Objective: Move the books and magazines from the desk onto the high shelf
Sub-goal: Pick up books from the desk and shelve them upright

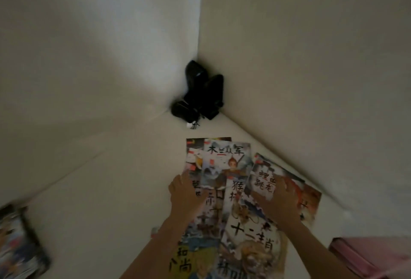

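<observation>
Fanned picture books (226, 189) lower centre on white shelf (111, 201), covers reading 木兰从军, 十二生肖, 鲤鱼跳龙, left hand (185, 196) flat with straight fingers on left books, right hand (280, 203) pressing right cover, black objects (200, 94) in corner, another book (20, 245) lower left, pink item (369, 254) lower right.

both bare forearms enter from the lower edge and reach forward and upward, converging slightly. the left hand (185, 196) lies palm down, fingers straight and close together, pressed flat on the surface beneath it, thumb at its right side. the right hand (281, 203) also lies palm down, back of the hand toward the camera, fingers extended and a little spread. both wrists are straight, in line with the forearms. the hands are apart, not touching each other.
</observation>
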The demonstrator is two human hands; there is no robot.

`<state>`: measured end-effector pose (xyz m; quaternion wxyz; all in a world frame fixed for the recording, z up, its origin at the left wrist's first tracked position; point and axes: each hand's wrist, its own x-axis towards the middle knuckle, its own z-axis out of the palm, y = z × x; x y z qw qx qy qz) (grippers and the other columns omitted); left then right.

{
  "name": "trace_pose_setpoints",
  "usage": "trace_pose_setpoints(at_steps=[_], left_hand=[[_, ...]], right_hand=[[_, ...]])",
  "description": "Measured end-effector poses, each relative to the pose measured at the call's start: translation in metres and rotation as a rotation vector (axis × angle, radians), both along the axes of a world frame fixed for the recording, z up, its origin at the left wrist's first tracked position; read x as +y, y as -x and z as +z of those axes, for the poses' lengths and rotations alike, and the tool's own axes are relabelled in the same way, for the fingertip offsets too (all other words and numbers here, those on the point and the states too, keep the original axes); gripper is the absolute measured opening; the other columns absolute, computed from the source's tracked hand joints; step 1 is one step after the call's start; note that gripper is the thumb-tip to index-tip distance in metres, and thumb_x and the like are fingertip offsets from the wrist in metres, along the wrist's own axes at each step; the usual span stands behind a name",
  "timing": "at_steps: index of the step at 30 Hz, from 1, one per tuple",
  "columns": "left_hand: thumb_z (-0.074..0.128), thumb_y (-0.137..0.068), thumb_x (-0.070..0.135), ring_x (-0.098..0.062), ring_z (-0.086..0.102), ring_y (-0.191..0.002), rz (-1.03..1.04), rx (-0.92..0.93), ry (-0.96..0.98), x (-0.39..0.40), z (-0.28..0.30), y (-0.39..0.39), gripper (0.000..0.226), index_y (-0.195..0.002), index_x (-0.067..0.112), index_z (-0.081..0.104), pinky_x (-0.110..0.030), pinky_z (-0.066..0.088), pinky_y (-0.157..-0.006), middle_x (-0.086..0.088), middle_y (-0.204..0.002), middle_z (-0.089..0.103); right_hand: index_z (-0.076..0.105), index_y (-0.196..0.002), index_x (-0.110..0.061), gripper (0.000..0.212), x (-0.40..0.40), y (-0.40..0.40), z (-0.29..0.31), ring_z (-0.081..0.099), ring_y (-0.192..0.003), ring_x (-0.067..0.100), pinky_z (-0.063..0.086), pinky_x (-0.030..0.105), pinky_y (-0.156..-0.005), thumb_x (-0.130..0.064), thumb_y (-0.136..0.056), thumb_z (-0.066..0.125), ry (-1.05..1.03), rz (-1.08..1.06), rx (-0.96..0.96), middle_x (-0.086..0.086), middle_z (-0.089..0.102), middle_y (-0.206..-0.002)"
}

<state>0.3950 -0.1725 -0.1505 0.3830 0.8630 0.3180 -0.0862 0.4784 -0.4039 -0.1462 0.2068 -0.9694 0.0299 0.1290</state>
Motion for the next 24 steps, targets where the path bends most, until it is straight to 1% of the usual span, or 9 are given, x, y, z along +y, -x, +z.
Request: trace_pose_setpoints(at_steps=[3, 6, 8, 11, 14, 18, 20, 22, 24], left_hand=[[0.062, -0.082, 0.052, -0.035, 0.029, -0.131, 0.046, 0.054, -0.152, -0.022, 0.001, -0.021, 0.087, -0.145, 0.012, 0.017, -0.041, 0.030, -0.107, -0.016, -0.140, 0.030], [0.065, -0.078, 0.056, -0.032, 0.037, -0.122, 0.088, 0.076, -0.293, -0.033, 0.007, -0.032, 0.088, -0.141, 0.011, 0.023, -0.040, 0.040, -0.098, -0.015, -0.132, 0.035], [0.070, -0.075, 0.052, -0.032, 0.039, -0.122, 0.192, 0.089, -0.180, -0.030, 0.010, -0.041, 0.091, -0.141, 0.010, 0.024, -0.041, 0.042, -0.097, -0.016, -0.132, 0.036], [0.075, -0.075, 0.046, -0.033, 0.040, -0.127, 0.319, 0.096, 0.103, -0.019, 0.008, -0.053, 0.090, -0.139, 0.005, 0.027, -0.040, 0.043, -0.098, -0.017, -0.136, 0.038], [0.079, -0.067, 0.051, -0.030, 0.053, -0.117, 0.332, 0.107, 0.093, -0.011, 0.001, -0.055, 0.088, -0.130, 0.005, 0.038, -0.038, 0.049, -0.093, -0.013, -0.127, 0.050], [0.074, -0.047, 0.072, -0.022, 0.068, -0.089, 0.277, 0.085, 0.108, -0.003, -0.003, -0.046, 0.090, -0.104, 0.005, 0.058, -0.030, 0.055, -0.071, -0.006, -0.098, 0.067], [0.069, -0.053, 0.075, -0.021, 0.068, -0.079, 0.205, 0.073, 0.056, 0.004, -0.004, -0.041, 0.084, -0.095, 0.003, 0.061, -0.025, 0.049, -0.061, -0.006, -0.086, 0.067], [0.078, -0.063, 0.059, -0.018, 0.063, -0.081, 0.163, 0.089, 0.046, 0.008, 0.003, -0.040, 0.068, -0.099, 0.004, 0.056, -0.024, 0.046, -0.066, -0.001, -0.089, 0.063], [0.082, -0.055, 0.054, -0.018, 0.063, -0.085, 0.133, 0.080, 0.145, 0.011, 0.005, -0.039, 0.069, -0.102, 0.011, 0.055, -0.033, 0.053, -0.077, 0.000, -0.094, 0.064]], right_hand=[[0.018, -0.149, -0.028, 0.110, -0.031, -0.001, -0.019, 0.008, -0.142, 0.045, 0.023, 0.060, -0.111, -0.075, -0.061, 0.065, -0.034, 0.011, 0.073, 0.020, 0.007, -0.155], [0.013, -0.150, -0.041, 0.116, -0.036, 0.005, -0.036, -0.005, -0.145, 0.043, 0.014, 0.069, -0.110, -0.100, -0.052, 0.029, 0.083, 0.013, 0.064, 0.015, -0.007, -0.160], [0.005, -0.148, -0.050, 0.113, -0.026, 0.009, -0.038, -0.011, -0.145, 0.042, 0.008, 0.071, -0.109, -0.103, -0.049, 0.011, 0.172, 0.094, 0.052, 0.011, -0.016, -0.160], [-0.006, -0.142, -0.060, 0.106, -0.006, 0.015, -0.037, -0.018, -0.144, 0.042, 0.003, 0.074, -0.107, -0.105, -0.047, 0.007, 0.174, 0.182, 0.035, 0.001, -0.027, -0.157], [-0.012, -0.138, -0.063, 0.107, 0.014, 0.017, -0.032, -0.024, -0.141, 0.045, 0.002, 0.077, -0.104, -0.104, -0.039, -0.005, 0.184, 0.200, 0.045, -0.003, -0.033, -0.154], [0.000, -0.140, -0.062, 0.091, 0.027, 0.017, -0.013, -0.018, -0.142, 0.042, 0.003, 0.077, -0.103, -0.098, -0.059, 0.021, 0.146, 0.267, 0.073, -0.007, -0.027, -0.157], [0.010, -0.140, -0.058, 0.086, 0.015, 0.013, -0.009, -0.011, -0.145, 0.036, 0.011, 0.074, -0.106, -0.091, -0.065, 0.036, 0.111, 0.181, -0.003, -0.006, -0.013, -0.160], [0.006, -0.147, -0.047, 0.100, -0.007, 0.011, -0.013, -0.007, -0.147, 0.032, 0.013, 0.068, -0.111, -0.093, -0.063, 0.032, 0.116, 0.058, -0.029, 0.001, -0.010, -0.161], [0.000, -0.152, -0.033, 0.120, -0.022, 0.013, -0.016, -0.005, -0.148, 0.032, 0.009, 0.061, -0.116, -0.099, -0.054, 0.021, 0.050, 0.029, -0.012, 0.008, -0.009, -0.161]])
